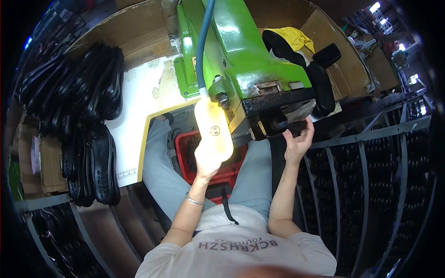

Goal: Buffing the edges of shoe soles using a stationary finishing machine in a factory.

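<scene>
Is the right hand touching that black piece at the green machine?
Touching: the head view shows the right hand with its fingers against the black piece.

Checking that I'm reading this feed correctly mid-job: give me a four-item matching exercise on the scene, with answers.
Column one:
1. right hand
2. lamp
3. red crate
4. yellow cloth

Column two:
A. low down, between the person's legs
B. beyond the fingers at work, just right of the green machine
C. gripping a dark piece at the machine's front end
D. glowing

Right pairs: 1-C, 2-D, 3-A, 4-B.
</scene>
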Demonstrator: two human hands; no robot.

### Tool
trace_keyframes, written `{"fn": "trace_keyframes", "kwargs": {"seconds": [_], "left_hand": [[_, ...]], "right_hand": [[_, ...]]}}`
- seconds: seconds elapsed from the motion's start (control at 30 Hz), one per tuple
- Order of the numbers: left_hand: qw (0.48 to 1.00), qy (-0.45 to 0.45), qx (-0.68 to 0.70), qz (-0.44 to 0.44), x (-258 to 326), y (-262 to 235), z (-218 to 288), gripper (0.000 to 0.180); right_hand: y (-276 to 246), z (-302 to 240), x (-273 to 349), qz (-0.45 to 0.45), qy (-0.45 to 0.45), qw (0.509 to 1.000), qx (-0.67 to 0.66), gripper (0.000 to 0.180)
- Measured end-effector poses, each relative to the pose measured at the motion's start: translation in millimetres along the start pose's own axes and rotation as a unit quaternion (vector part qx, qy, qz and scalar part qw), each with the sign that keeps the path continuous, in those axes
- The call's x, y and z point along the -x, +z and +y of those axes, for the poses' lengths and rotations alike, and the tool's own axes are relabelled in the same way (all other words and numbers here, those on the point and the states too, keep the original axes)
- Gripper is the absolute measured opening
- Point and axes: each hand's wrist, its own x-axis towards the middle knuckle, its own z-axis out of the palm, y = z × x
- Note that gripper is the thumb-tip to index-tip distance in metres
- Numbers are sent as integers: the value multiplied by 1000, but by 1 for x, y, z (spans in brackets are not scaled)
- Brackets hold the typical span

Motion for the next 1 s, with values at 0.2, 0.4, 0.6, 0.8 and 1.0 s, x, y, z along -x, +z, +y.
{"fn": "trace_keyframes", "kwargs": {"seconds": [0.2,0.4,0.6,0.8,1.0], "left_hand": [[989,56,-132,-34,-8,-10,19,37],[992,53,-115,-2,-19,20,37,31],[967,124,-222,-13,-24,8,38,23],[997,19,-70,-6,-12,-2,19,28],[982,-99,160,26,-5,-40,14,42]], "right_hand": [[7,2,-1,-35,24,998,-49,81],[1,79,14,-40,201,943,-261,74],[5,72,12,-19,141,972,-186,73],[2,12,-3,-25,54,997,-43,78],[22,-8,11,-57,7,998,5,79]]}}
